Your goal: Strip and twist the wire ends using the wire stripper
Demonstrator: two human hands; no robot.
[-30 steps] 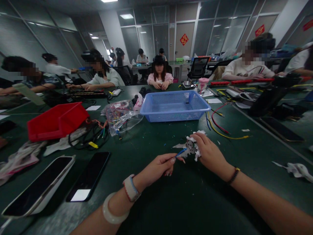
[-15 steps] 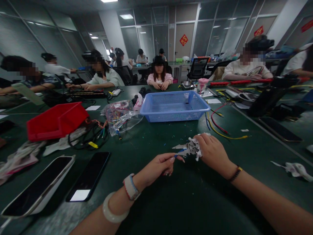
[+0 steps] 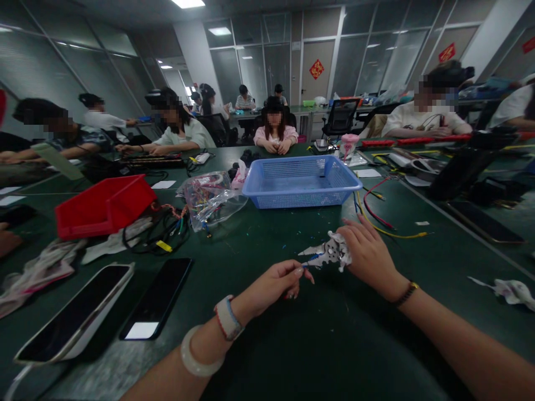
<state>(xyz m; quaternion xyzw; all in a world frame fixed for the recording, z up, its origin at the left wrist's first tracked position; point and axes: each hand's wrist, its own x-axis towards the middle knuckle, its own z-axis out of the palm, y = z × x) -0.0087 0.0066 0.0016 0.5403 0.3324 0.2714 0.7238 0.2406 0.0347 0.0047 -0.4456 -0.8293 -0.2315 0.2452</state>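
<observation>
In the middle of the head view, my left hand pinches a short blue wire between thumb and fingers. The wire's other end reaches the jaws of silver wire strippers; whether the jaws grip it is too small to tell. My right hand holds the strippers by their handles, which are wrapped in something white and mostly hidden by the palm. Some of its fingers are raised from the handles. Both hands are just above the dark green table.
A blue mesh basket stands ahead, with a plastic bag of wires and a red bin to its left. Two phones lie at the near left. Loose wires lie at the right. Several people sit around the tables.
The fingers of my right hand have lifted and loosened on the strippers' handles. My left hand keeps its pinch on the blue wire. The whole view has shifted slightly.
</observation>
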